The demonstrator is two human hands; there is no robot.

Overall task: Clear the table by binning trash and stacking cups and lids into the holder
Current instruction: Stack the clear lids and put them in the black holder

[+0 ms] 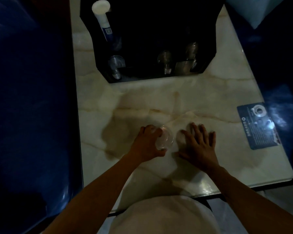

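My left hand (146, 142) is closed around a clear plastic cup (165, 138) lying on its side on the marble table (142, 102), its round mouth facing right. My right hand (199, 142) rests flat beside it, fingers spread; a faint clear lid (181, 135) seems to lie under the thumb and forefinger, though the dim light makes this uncertain. At the far end stands the black holder (159, 31) with a tall stack of white cups (102, 17) at its left and clear lids or cups (116, 63) in its front slots.
A blue printed card (257, 125) lies near the table's right edge. Dark blue seating (29, 98) runs along the left side, and a blue surface (281, 81) lies to the right. The table's near edge (210, 188) is close to my body.
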